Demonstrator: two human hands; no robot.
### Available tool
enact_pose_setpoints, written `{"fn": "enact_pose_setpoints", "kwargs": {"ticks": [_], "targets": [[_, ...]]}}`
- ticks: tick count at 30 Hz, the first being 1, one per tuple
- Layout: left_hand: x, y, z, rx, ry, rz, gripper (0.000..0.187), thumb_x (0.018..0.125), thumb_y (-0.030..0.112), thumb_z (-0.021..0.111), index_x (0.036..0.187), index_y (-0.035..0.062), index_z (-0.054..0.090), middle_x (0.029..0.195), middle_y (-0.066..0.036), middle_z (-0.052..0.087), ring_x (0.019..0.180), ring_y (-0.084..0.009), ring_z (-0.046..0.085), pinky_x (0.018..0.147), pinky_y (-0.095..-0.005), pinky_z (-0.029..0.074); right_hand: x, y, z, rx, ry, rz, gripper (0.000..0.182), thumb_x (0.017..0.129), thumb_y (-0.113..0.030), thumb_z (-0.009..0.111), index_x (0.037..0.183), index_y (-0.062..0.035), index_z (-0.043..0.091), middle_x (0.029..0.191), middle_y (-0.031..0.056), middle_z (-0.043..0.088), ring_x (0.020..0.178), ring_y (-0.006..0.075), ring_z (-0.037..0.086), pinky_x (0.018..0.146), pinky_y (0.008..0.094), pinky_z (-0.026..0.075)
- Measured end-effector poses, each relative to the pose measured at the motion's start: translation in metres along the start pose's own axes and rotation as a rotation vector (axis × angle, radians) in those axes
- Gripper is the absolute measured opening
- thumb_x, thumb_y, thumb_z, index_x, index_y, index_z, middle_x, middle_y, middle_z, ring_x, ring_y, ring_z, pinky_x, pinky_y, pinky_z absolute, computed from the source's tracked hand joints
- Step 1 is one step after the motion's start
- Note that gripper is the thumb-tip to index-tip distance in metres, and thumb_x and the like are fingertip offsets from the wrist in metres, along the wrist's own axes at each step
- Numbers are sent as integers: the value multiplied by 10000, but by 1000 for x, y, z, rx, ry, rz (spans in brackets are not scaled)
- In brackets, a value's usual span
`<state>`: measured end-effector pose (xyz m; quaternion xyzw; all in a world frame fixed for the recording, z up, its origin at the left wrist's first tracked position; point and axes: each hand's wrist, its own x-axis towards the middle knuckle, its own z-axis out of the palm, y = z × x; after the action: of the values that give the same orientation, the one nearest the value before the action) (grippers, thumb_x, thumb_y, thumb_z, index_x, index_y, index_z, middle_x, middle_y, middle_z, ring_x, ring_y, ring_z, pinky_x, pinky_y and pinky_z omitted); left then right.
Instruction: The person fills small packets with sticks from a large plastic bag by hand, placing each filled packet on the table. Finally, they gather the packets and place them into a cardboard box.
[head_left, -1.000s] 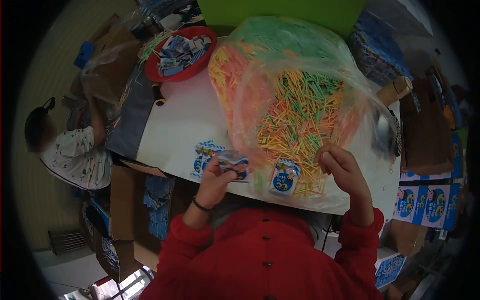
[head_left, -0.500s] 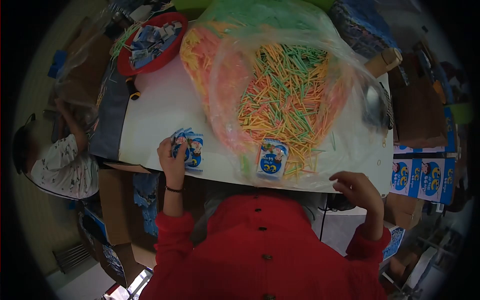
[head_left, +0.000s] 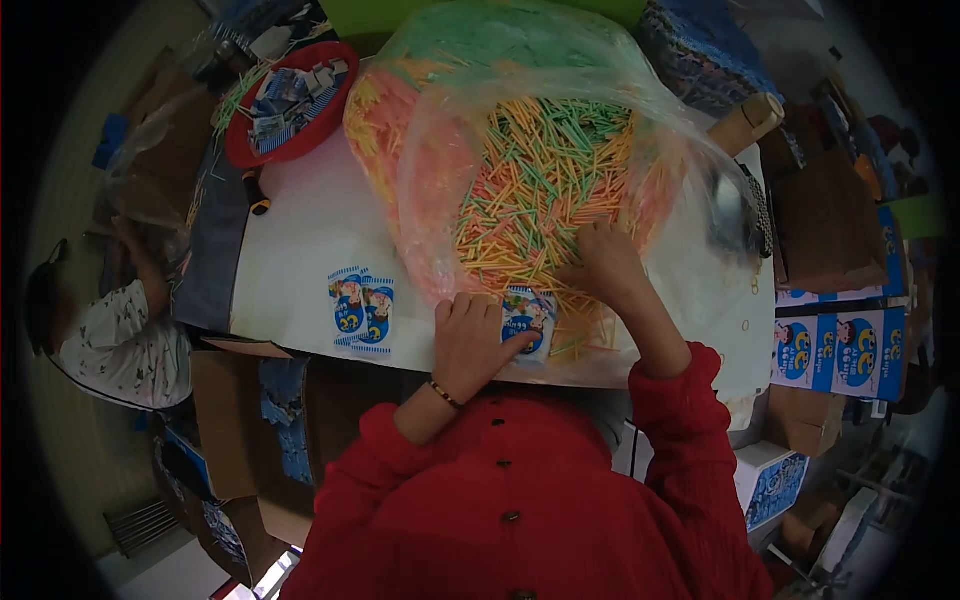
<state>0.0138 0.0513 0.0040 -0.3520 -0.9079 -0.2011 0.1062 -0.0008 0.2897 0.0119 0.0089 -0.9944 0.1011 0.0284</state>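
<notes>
Pressing a thumb on the printed packet (head_left: 517, 307), left grip (head_left: 478, 338) has thumb and fingers apart, fingers bent just left of the packet. Right grip (head_left: 607, 262) is down in the near part of the colored sticks (head_left: 545, 165); tips hidden, can't tell if it's closed on any. Packet lies flat at the near edge of the sticks. Sticks sit in a big clear bag (head_left: 430, 160), mouth open, spread over the middle of the desk (head_left: 290, 245). Two more packets (head_left: 348, 305) overlap on the desk, left of left grip. Far left: red bowl (head_left: 337, 118) of wrappers (head_left: 285, 100), with a black-and-yellow handle (head_left: 256, 192) just nearer. Far right: brown roll (head_left: 745, 125). Printed boxes (head_left: 840, 350) right of desk. Co-worker in patterned shirt (head_left: 130, 345) at left.
</notes>
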Motion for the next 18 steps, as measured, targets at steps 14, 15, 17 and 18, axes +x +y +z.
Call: {"fn": "enact_pose_setpoints", "kwargs": {"ticks": [14, 15, 17, 18], "targets": [[2, -7, 15, -362, -25, -169, 273, 754, 238, 728, 826, 59, 534, 803, -85, 546, 823, -300, 512, 753, -396, 359, -13, 14, 8, 530, -60, 141, 154, 846, -103, 634, 922, 9, 560, 837, 144, 601, 831, 288, 598, 727, 373, 487], [2, -6, 17, -507, 23, -175, 252, 770, 194, 727, 836, 51, 529, 787, -81, 553, 780, -266, 532, 710, -382, 380, -12, 14, 23, 818, 99, 109, 145, 869, -85, 608, 964, 4, 545, 872, 138, 590, 837, 268, 590, 742, 356, 477], [6, -4, 18, -652, 73, -178, 236, 786, 149, 726, 847, 43, 524, 771, -78, 561, 738, -233, 551, 668, -368, 402, -10, 6, 32, 1101, 266, 70, 143, 892, -67, 582, 1007, -1, 529, 907, 133, 580, 844, 248, 581, 756, 340, 468], [9, -3, 18, -806, 27, -300, 210, 809, 121, 712, 873, 34, 531, 784, -71, 590, 724, -180, 571, 633, -334, 430, -8, -3, 32, 1279, 339, 98, 168, 903, -56, 569, 1059, -13, 527, 944, 111, 568, 872, 217, 570, 786, 327, 460]]}}
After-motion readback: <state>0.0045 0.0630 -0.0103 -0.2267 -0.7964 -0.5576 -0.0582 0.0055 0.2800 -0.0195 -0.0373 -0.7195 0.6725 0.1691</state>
